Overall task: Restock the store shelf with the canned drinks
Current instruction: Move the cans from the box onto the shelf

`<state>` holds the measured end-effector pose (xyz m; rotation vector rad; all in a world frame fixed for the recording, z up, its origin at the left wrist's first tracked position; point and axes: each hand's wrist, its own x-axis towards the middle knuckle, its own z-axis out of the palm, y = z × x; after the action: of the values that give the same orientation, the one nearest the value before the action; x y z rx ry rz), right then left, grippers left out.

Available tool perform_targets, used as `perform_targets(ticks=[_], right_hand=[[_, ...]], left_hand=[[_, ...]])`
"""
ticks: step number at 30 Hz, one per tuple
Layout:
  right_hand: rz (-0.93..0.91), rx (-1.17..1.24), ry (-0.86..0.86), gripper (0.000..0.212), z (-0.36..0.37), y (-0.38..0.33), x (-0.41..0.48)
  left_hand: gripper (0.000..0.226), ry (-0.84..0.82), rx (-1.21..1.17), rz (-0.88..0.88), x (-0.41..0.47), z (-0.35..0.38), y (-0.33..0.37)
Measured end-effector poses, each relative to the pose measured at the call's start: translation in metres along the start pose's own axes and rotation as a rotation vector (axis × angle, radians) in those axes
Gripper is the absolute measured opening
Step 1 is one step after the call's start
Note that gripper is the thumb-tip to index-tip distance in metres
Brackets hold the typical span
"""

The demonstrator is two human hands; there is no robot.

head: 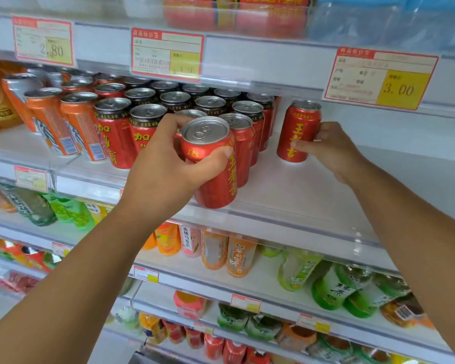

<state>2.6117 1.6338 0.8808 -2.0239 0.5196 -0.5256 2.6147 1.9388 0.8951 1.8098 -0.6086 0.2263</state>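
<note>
View: head camera, looking at the store racking.
Step in hand: placing; two cans are being set on the shelf [300, 203] at once, judged mid-task.
Left hand [166, 164]: fingers and thumb wrapped round the front can [213, 166], which leans slightly and sits at the shelf's front edge; whether its base is fully down cannot be told.
Right hand [331, 148]: thumb across the face and fingers behind the lone can [298, 132], gripping it. That can is upright on the shelf, at 2 o'clock from the front can.
Stock in place: red block [145, 119] of cans in rows, at 10 o'clock from the front can and touching it at the back.
Next move, judged: seat the front can square against the block, then close the lone can leftward or begin a new row there.
Free space: bare shelf runs from 3 to 5 o'clock of the front can.
Surroundings: orange cans [63, 122] at 9 o'clock; price tag [378, 77] at 1 o'clock; bottles [229, 250] on the shelf below, at 6 o'clock.
Obstruction: the shelf above overhangs the rear rows, so headroom looks tight; tipping neighbours is the risk.
</note>
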Motion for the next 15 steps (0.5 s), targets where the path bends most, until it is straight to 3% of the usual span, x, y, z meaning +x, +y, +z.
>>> perform_targets(ticks=[15], right_hand=[[-0.077, -0.164, 0.087, 0.063, 0.026, 0.011, 0.053]], left_hand=[[0.044, -0.071, -0.207, 0.066, -0.008, 0.004, 0.002]])
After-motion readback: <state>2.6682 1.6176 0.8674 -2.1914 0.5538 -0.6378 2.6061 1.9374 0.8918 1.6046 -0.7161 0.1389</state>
